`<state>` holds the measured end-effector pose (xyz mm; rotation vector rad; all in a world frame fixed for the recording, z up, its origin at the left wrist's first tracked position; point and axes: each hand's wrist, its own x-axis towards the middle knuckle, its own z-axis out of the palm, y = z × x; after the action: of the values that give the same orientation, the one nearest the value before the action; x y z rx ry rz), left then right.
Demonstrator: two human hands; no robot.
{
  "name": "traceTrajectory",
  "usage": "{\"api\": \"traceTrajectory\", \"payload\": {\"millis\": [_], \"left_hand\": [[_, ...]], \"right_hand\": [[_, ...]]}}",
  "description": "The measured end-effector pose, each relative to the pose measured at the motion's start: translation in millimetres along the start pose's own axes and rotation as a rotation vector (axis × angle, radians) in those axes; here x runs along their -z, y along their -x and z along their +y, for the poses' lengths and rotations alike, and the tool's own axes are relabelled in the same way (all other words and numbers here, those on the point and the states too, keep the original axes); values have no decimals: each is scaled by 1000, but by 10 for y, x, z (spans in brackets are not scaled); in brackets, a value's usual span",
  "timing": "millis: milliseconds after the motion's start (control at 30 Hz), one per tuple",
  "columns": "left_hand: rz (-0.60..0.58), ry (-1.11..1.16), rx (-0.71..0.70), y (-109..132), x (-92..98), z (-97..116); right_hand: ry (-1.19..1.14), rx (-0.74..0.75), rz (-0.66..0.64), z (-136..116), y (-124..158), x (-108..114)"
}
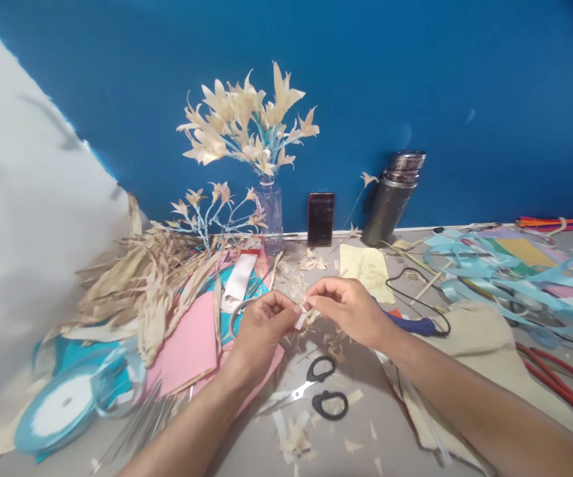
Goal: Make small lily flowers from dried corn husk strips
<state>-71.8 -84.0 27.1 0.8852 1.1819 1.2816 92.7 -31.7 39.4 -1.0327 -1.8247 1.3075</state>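
My left hand [269, 321] is closed in a pinch on a small white strip [300, 321], which hangs below the fingertips. My right hand [338, 301] meets it there, thumb and forefinger pinched at the strip's upper end. Whether the fingers also hold a thin husk piece is too small to tell. Just below the hands lie scissors [298, 392] with black handles, blades parted and pointing left. Behind my right wrist rests a tool with a blue handle [418, 325] and a black cord, partly hidden by the arm. Pale husk scraps [293, 437] are scattered around the scissors.
Husk flowers [246, 109] stand in a clear bottle [269, 212] against the blue wall. A phone [320, 222] and a tilted flask [390, 205] lean nearby. Dried husks [152, 271], pink paper [187, 344] and a ribbon spool [57, 407] lie left; loose blue ribbon [485, 265] lies right.
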Motion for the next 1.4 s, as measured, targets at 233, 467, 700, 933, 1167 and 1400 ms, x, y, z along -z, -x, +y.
{"api": "traceTrajectory", "payload": {"millis": [233, 467, 700, 933, 1167, 1400], "left_hand": [[147, -239, -179, 11, 0, 19], [152, -215, -268, 23, -19, 2], [138, -247, -273, 16, -9, -31], [140, -209, -262, 6, -25, -30], [122, -215, -257, 22, -41, 1], [146, -184, -237, 33, -17, 31]], "right_hand": [[-258, -86, 29, 65, -70, 4], [-389, -210, 31, 97, -108, 27], [-333, -184, -13, 133, -101, -12], [-365, -182, -38, 131, -131, 27], [-279, -154, -66, 139, -97, -17], [-502, -248, 30, 124, -179, 130]]}}
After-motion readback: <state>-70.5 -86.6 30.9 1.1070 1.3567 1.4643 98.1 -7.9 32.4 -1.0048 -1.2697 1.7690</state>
